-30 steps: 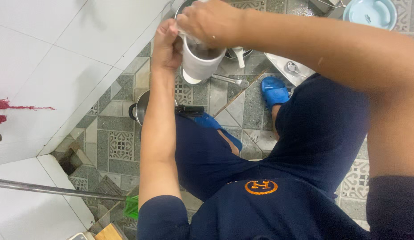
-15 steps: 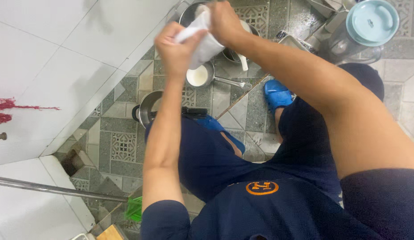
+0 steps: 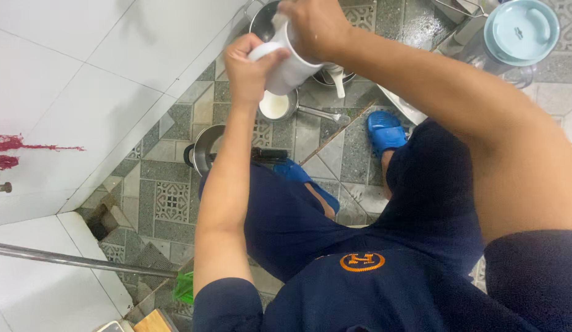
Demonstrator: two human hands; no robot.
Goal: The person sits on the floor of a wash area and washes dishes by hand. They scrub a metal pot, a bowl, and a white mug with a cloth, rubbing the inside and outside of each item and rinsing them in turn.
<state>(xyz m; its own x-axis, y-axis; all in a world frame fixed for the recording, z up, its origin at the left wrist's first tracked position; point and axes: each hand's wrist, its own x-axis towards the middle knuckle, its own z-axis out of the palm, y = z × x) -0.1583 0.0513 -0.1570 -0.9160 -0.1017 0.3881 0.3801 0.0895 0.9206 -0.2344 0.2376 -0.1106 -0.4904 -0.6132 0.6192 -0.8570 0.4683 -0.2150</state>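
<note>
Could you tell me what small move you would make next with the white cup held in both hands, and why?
Probably keep turning the white cup in the left hand while the right hand rubs its far end. Both hands grip it, tilted on its side above the metal basin, so nothing suggests setting it down yet.

A white cup (image 3: 292, 58) sits at about 12 o'clock in the view, held above the floor and tilted, its base toward 8 o'clock and its mouth toward 2 o'clock. It is plain, smooth and cylindrical. The 2 hands hide the rim and most of its wall; it may be wet.
</note>
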